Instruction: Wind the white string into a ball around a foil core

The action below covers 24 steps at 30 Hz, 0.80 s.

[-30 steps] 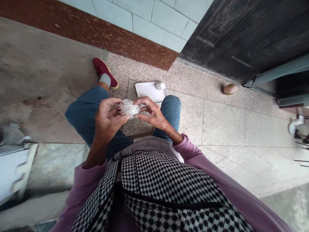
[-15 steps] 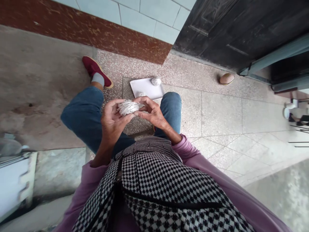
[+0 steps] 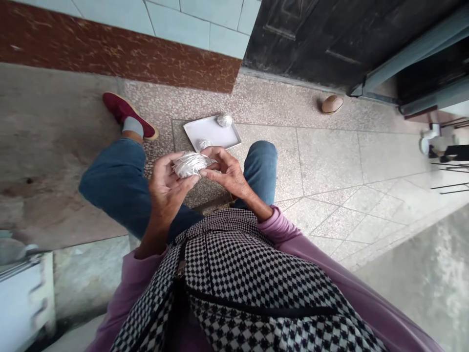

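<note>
White bundle (image 3: pixel 189 165): lay lengthwise left-to-right, grasped by left hand (image 3: pixel 165 185) and right hand (image 3: pixel 231 177); hung before tray (image 3: pixel 200 130) bearing balls (image 3: pixel 224 120).

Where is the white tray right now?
In the head view, the white tray lies on the speckled floor slightly left of centre, beyond the left hand and right hand, between the red shoe and the right knee.

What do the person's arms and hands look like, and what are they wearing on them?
The left hand and right hand are bare, with no gloves, and I see no watch or bracelet. Plain purple sleeves cover the upper parts of the arms, wrinkled near the ends, leaving both wrists uncovered. A black-and-white checked garment covers the body.
</note>
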Each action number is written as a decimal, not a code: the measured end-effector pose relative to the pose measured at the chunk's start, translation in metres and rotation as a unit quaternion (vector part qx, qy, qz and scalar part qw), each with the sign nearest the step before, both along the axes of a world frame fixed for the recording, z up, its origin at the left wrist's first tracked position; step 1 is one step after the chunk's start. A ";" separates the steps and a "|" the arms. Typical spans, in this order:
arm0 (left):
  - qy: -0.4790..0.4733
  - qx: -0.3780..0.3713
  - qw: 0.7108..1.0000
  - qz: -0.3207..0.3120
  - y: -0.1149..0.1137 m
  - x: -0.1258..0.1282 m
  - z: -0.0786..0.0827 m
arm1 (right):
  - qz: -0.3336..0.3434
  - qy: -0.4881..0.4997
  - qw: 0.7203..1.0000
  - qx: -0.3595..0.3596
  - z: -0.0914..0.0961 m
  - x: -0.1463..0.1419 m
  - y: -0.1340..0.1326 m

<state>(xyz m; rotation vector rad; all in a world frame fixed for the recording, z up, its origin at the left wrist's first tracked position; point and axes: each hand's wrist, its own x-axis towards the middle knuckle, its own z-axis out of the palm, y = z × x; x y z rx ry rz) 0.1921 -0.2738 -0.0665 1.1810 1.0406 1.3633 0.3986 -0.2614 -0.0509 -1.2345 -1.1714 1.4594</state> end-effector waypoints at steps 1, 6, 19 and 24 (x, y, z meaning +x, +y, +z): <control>-0.012 -0.005 1.000 0.004 0.000 0.001 -0.001 | 0.006 0.004 1.000 0.001 -0.001 0.004 0.001; -0.094 -0.049 0.994 -0.008 -0.004 0.003 -0.003 | 0.038 0.001 0.999 0.018 -0.012 0.024 0.010; -0.037 -0.051 0.998 0.004 0.001 0.006 0.015 | 0.010 -0.115 0.987 0.112 0.000 0.058 0.034; -0.061 -0.096 0.992 -0.048 0.005 0.005 0.031 | 0.039 -0.066 0.991 0.113 -0.019 0.036 0.042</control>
